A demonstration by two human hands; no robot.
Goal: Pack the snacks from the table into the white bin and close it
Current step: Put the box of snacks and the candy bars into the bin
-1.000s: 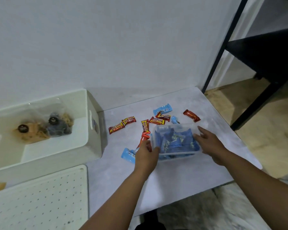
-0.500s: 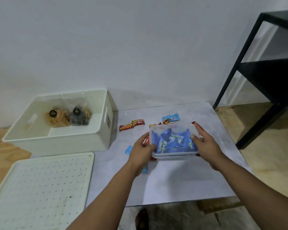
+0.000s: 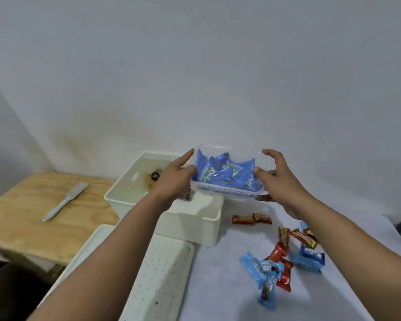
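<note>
The clear tub (image 3: 227, 174) of blue packets (image 3: 225, 174) is in the air between the two hands, just above and to the right of the open white bin (image 3: 192, 218), its long axis running left to right across the view. The left hand (image 3: 171, 179) grips the tub's left end, fingers along the far side and thumb near; the right hand (image 3: 280, 179) grips the right end the same way. The left hand is the nearer to the bin, already over its opening. To my eye, the tub needs a short shift left and then down. Loose snacks (image 3: 285, 253) lie on the surface (image 3: 218, 286) to the right, and the dotted lid (image 3: 158, 274) lies in front of the bin.
</note>
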